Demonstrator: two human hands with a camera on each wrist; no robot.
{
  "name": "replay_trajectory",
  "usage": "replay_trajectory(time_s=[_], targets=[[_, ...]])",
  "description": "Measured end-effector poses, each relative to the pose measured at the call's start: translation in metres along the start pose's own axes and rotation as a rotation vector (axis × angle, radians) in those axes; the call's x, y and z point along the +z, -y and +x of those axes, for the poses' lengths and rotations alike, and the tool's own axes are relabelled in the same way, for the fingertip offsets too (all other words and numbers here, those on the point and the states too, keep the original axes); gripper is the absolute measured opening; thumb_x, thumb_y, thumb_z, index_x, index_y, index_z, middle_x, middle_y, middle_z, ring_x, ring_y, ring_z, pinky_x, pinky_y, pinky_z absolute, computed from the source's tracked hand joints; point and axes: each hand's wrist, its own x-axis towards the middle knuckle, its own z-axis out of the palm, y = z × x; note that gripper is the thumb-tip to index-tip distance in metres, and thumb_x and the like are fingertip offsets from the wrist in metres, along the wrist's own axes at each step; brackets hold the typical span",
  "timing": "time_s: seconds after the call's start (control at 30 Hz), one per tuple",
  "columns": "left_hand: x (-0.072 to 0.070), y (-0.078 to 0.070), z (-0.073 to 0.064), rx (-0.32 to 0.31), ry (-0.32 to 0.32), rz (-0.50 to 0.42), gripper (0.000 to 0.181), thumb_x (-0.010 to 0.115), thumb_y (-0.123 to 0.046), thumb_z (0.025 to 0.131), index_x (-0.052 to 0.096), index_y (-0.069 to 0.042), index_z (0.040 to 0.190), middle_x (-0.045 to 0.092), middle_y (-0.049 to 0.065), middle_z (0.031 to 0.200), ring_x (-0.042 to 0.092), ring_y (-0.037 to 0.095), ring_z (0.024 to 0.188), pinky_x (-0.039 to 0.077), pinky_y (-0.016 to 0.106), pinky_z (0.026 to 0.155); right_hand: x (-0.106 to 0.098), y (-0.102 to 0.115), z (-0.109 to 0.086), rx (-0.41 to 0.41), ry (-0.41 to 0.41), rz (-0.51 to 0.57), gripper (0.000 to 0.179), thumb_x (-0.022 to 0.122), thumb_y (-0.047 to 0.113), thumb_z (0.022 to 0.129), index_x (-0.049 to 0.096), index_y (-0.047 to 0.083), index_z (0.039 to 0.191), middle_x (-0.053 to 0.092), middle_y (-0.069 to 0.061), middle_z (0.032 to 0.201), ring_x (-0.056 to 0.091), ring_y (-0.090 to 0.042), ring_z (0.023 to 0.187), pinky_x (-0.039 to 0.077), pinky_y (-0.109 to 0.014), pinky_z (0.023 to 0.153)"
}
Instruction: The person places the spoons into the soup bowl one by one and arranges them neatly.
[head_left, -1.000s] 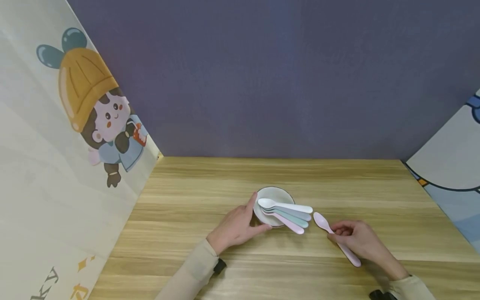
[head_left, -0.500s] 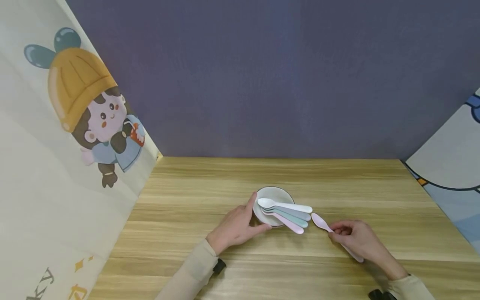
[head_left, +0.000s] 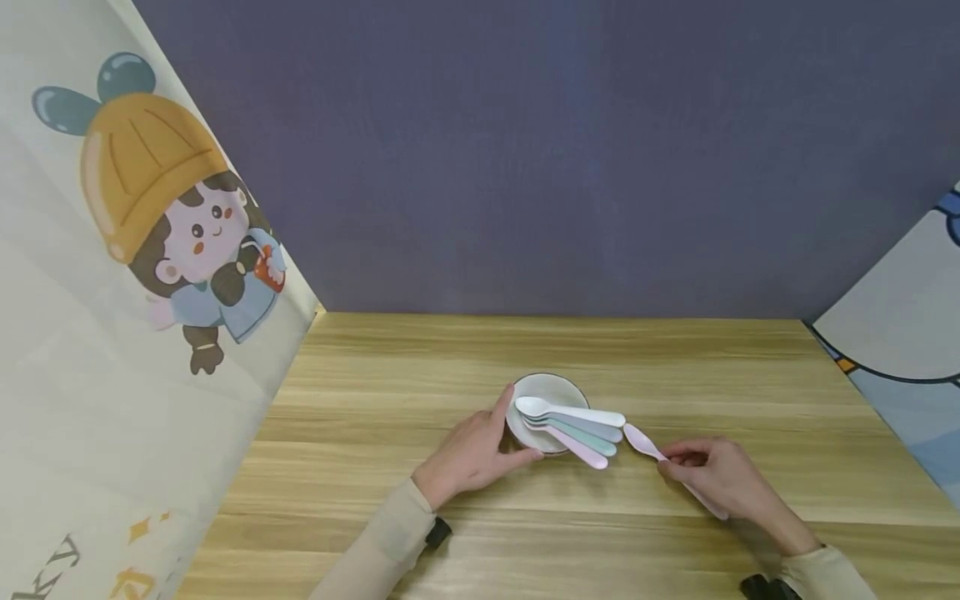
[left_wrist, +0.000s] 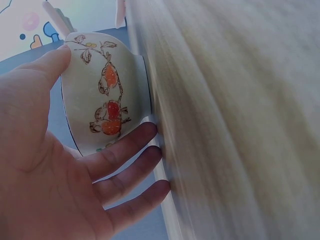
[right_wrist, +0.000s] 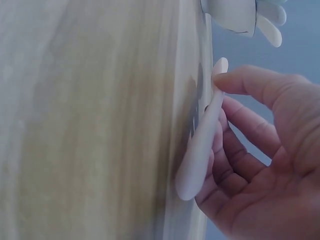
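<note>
A small white bowl (head_left: 542,385) with a dark rim stands on the table; strawberries are painted on its outer wall (left_wrist: 102,75). My left hand (head_left: 471,454) holds it from the left, thumb and forefinger spread round its side. Resting in the bowl are several spoons: a white spoon (head_left: 585,413) on top, then a grey-blue spoon (head_left: 603,432), a green spoon (head_left: 592,440) and a pink spoon (head_left: 587,453). Their handles point right over the rim. My right hand (head_left: 716,475) pinches another pink spoon (head_left: 643,442) by its handle, close over the table, its head towards the bowl.
The wooden table (head_left: 390,367) meets a dark blue-grey panel (head_left: 525,167) at the back. A pale panel with a cartoon figure (head_left: 213,233) stands at the left, and another printed panel (head_left: 892,308) at the right.
The pink spoon in my right hand has turned a little, so my hand now covers more of its handle, and its head sits slightly nearer the bowl. The left hand and bowl stay put.
</note>
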Motion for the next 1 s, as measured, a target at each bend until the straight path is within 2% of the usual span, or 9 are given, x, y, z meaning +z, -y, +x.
replay_trajectory(time_s=[0.3, 0.5, 0.7, 1.0], targets=[[-0.004, 0.003, -0.004, 0.013, -0.007, 0.007, 0.112, 0.06, -0.075, 0.096, 0.013, -0.007, 0.172, 0.069, 0.013, 0.139, 0.067, 0.024, 0.122, 0.056, 0.042, 0.104, -0.003, 0.009, -0.001, 0.003, 0.015, 0.007, 0.021, 0.086, 0.025, 0.091, 0.084, 0.008, 0.103, 0.078, 0.003, 0.09, 0.063, 0.003, 0.077, 0.054, -0.02, 0.067], [-0.006, 0.005, -0.007, 0.014, -0.007, -0.009, 0.113, 0.06, -0.076, 0.096, 0.012, -0.008, 0.172, 0.063, 0.016, 0.15, 0.065, 0.029, 0.131, 0.054, 0.045, 0.11, -0.004, 0.014, 0.0, -0.018, 0.004, 0.002, 0.02, 0.086, 0.024, 0.091, 0.084, 0.008, 0.103, 0.079, 0.001, 0.089, 0.063, 0.004, 0.076, 0.054, -0.02, 0.066], [-0.019, 0.007, -0.016, 0.029, -0.007, -0.027, 0.113, 0.06, -0.077, 0.096, 0.012, -0.009, 0.172, 0.064, 0.016, 0.149, 0.065, 0.029, 0.13, 0.054, 0.045, 0.109, -0.011, 0.037, -0.01, 0.005, 0.004, -0.02, 0.02, 0.085, 0.023, 0.091, 0.084, 0.007, 0.103, 0.079, 0.001, 0.09, 0.064, 0.004, 0.076, 0.053, -0.02, 0.066], [-0.018, 0.008, -0.017, 0.032, -0.007, -0.02, 0.113, 0.059, -0.077, 0.096, 0.011, -0.008, 0.172, 0.063, 0.016, 0.15, 0.065, 0.029, 0.13, 0.055, 0.044, 0.108, -0.014, 0.038, -0.01, -0.001, -0.005, -0.037, 0.02, 0.085, 0.023, 0.091, 0.084, 0.007, 0.103, 0.079, 0.0, 0.09, 0.063, 0.003, 0.076, 0.054, -0.02, 0.066]])
